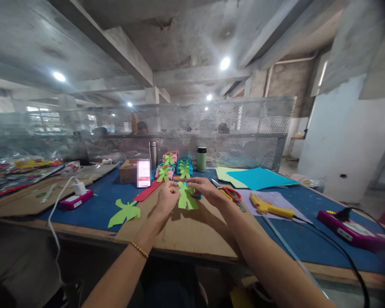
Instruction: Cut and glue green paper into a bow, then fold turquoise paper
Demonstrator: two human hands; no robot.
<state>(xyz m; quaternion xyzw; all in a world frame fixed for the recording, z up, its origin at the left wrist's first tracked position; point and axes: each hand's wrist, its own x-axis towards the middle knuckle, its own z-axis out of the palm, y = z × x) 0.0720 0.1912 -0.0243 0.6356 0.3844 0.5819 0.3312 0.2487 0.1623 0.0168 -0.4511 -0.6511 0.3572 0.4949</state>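
Between our two hands, just above the cardboard [192, 235], we hold a green paper cutout [186, 199]. Our left hand [167, 197] pinches its upper left edge, with thumb and fingers closed on the paper. Our right hand [206, 189] grips its top from the other side, also with closed fingertips. The cutout hangs down from the fingers, and its lower end is very near to the cardboard; whether it touches, we cannot tell. A thin gold bracelet [139, 249] sits on the left wrist.

To the left of the left hand, a second cutout [124, 212] of the same green lies flat on the blue table [99, 199], at the edge of the cardboard. Further left, a white charger [79, 188] stands on a pink block [76, 200]. A red strip [149, 191] lies just behind the left hand.

Just to the right of the right hand lie scissors [231, 193] with red handles. Beyond them a yellow glue gun [269, 208] lies on a pale sheet [276, 197], and its black cable [333, 244] goes off to the right. Behind the scissors is a teal sheet [259, 177]. Behind both hands stand small boxes [170, 167] in pink and teal with green cutouts on top, with a steel flask [153, 155] to their left and a green cup [201, 159] to their right.
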